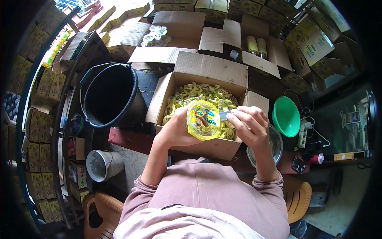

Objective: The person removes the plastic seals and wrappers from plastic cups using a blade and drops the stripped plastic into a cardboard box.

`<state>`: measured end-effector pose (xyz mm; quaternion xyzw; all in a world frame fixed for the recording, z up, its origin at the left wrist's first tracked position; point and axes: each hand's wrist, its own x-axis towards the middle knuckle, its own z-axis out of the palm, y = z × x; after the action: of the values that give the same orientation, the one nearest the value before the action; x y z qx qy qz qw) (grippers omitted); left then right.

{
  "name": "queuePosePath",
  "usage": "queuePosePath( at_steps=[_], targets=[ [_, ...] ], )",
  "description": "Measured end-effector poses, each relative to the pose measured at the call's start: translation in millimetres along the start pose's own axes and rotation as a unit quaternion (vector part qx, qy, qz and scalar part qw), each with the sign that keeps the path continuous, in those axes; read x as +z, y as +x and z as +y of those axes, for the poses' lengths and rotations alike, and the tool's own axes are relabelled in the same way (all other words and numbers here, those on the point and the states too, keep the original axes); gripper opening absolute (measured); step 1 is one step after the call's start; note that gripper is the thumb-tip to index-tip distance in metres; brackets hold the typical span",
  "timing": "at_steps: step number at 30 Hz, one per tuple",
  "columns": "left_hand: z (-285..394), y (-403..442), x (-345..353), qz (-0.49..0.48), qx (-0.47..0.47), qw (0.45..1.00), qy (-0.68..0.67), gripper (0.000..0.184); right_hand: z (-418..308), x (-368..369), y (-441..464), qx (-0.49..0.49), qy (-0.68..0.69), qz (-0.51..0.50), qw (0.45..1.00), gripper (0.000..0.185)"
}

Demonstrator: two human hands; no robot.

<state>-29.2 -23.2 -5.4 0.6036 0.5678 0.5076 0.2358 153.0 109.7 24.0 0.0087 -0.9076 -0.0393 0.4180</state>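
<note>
My left hand (175, 129) is wrapped round a plastic cup (203, 120) with a yellow printed label, tilted so its round end faces me. My right hand (252, 126) pinches a short flat grey blade (225, 115), its tip at the cup's right side. Whether the blade has a handle is hidden by the fingers. Just beyond both hands, an open cardboard box (211, 65) holds a heap of yellow-green printed label strips (199, 91).
A black bucket (133, 85) stands at the left, a grey pail (115, 164) below it. At the right are a green bowl (288, 115), a clear bowl (278, 145), a phone (298, 164) and cables. Behind, a carton (179, 20) stands beside stacked cups (155, 36).
</note>
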Motion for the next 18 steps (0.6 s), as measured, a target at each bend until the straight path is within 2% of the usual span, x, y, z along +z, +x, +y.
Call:
queuePosePath(
  at_steps=[7, 10, 18],
  targets=[
    [5.6, 1.8, 2.0, -0.008, -0.011, 1.0, 0.006, 0.068, 1.5, 2.1, -0.7, -0.021, 0.015, 0.002, 1.0, 0.015],
    [6.2, 2.9, 0.4, -0.014, 0.021, 0.999, 0.026, 0.066, 2.5, 3.0, -0.1, -0.035, 0.013, 0.008, 0.999, 0.014],
    [10.2, 2.2, -0.1, -0.032, 0.011, 0.999, -0.016, 0.058, 2.6, 6.1, -1.8, -0.05, 0.017, 0.028, 0.998, 0.012]
  ],
)
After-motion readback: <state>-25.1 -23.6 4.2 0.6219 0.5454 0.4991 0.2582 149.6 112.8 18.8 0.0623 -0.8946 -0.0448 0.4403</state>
